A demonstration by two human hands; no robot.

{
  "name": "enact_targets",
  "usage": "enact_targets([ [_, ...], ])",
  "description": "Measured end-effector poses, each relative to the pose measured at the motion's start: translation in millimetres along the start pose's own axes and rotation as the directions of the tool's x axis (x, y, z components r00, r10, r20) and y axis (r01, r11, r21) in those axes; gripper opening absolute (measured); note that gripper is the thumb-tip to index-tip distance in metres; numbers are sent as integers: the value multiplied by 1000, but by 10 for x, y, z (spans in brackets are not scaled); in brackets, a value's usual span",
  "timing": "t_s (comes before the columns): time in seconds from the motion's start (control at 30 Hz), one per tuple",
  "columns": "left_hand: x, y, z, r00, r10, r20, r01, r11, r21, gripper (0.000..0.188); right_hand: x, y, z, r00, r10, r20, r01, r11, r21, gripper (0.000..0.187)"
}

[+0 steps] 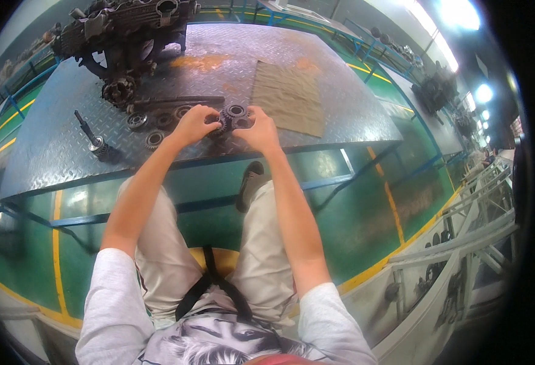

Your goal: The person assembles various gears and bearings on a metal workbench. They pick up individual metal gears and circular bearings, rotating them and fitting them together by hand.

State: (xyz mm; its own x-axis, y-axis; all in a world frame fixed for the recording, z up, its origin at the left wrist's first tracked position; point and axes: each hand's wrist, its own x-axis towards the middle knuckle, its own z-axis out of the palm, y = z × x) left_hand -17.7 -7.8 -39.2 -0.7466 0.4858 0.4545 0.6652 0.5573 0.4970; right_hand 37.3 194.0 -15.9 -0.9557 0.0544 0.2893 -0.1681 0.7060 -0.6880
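Note:
Both hands meet over the near edge of a metal table around a small cluster of dark toothed gears (236, 111). My left hand (193, 126) is closed at the cluster's left side, its thumb and fingers curled on a gear there. On the right side, my right hand (261, 131) grips another gear (242, 123) between thumb and fingers. Whether the gears are joined or only touching, I cannot tell. Left of my left hand lie several loose ring-shaped gears (154, 140) and a long dark shaft (176, 100).
The diamond-plate tabletop (219, 55) carries a large engine block (127, 42) at the far left. An upright shaft with a gear base (97, 145) stands at the left. A folded tan cloth (287, 97) lies to the right. White metal racks (456, 243) stand at the right.

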Motion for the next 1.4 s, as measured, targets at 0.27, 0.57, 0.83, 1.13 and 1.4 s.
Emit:
enact_targets([
  [0.27, -42, -161, -231, 976, -174, -133, 125, 941, -314, 30, 19, -269, 186, 977, -185, -105, 197, 974, 111, 74],
  [0.57, -192, -286, -315, 970, -223, -94, 198, 955, -220, 17, 85, -426, 500, 974, -211, -82, 213, 977, 21, 72],
  [0.83, -198, -247, -310, 977, -178, -117, 144, 956, -255, 18, 135, -406, 568, 975, -171, -140, 174, 985, 9, 67],
  [1.13, -189, -266, -278, 978, -178, -112, 143, 954, -265, 18, 99, -444, 551, 993, -92, -68, 87, 993, -79, 66],
  [1.4, -175, -254, -236, 983, -155, -101, 127, 962, -243, 18, 124, -441, 526, 978, -129, -164, 138, 990, 44, 67],
])
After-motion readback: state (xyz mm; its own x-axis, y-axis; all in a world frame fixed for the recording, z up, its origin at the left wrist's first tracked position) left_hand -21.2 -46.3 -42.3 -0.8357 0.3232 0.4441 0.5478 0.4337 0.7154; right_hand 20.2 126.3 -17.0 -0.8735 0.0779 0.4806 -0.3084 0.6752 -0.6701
